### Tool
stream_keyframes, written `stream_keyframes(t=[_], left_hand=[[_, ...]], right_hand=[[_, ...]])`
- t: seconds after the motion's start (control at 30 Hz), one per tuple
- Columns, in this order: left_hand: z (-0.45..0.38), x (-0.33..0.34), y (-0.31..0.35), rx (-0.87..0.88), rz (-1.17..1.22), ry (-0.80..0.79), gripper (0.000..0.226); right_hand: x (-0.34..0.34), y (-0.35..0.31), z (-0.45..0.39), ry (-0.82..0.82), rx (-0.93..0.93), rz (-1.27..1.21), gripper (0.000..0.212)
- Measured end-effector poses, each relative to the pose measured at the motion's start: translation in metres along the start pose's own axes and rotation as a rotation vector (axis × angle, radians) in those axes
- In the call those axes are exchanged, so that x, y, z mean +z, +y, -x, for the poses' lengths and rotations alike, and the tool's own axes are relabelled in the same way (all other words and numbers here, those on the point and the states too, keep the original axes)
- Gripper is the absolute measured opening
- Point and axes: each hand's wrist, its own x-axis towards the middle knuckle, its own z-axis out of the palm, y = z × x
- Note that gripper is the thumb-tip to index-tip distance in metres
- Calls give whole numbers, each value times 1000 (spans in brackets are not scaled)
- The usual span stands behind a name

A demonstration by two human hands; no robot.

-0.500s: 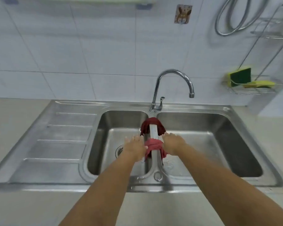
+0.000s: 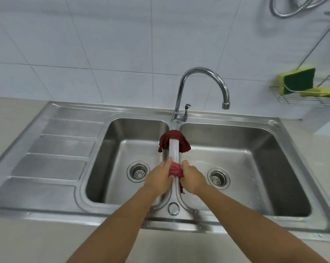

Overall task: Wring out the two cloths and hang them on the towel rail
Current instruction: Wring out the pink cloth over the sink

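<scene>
Both hands are closing on one bunched red cloth (image 2: 175, 169) at the centre of the frame: the left hand (image 2: 159, 179) is gripping its left end with curled fingers, and the right hand (image 2: 192, 179) is gripping its right end, a loose tail hanging below. They are holding it directly over the divider (image 2: 174, 149) between the two basins of the steel double sink (image 2: 255, 223). Just above in the frame, a second, darker red cloth (image 2: 173, 135) is lying draped across the same divider, below the base of the tap (image 2: 202, 86). Judging by the grip, the wringing of the first cloth is beginning. Next the hands would need to twist in opposite directions so water falls into a basin. No towel rail is showing in view, so hanging would call for looking elsewhere.
</scene>
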Motion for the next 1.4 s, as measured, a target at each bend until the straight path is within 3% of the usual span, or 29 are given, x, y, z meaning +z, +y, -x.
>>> stream_keyframes(t=[0.1,0.27,0.33,0.43,0.6,0.7,0.83,0.93,1.07,1.17,1.3,1.4], left_hand=[[-4,2,-2,-25,-73,-28,66],[-4,3,-6,-102,-21,9,28],[0,-2,-10,-152,116,17,14],[6,-22,-15,-239,373,50,6],[16,-60,-14,-291,603,54,16],[18,-73,-17,-317,732,65,21],[26,-94,-28,-345,903,149,15],[34,-106,-46,-334,708,216,22],[47,-112,-73,-289,391,340,38],[56,-105,-101,-169,195,383,46],[54,-88,-136,157,-365,375,69],[45,-76,-144,158,-464,333,57]], right_hand=[[-2,6,-2,29,-8,-153,31],[-10,0,-1,-38,99,-674,30],[-12,0,1,-83,67,-755,31],[-11,-2,6,-152,-22,-723,54],[3,-21,6,-116,-153,-346,91],[9,-49,0,5,-164,-286,88],[10,-85,-12,-87,-77,-779,48],[10,-107,-21,-179,-82,-877,35],[10,-134,-33,-384,-47,-831,20],[7,-143,-44,-589,28,-785,18],[1,-146,-57,-901,48,-636,20],[3,-145,-64,-1047,117,-476,19]])
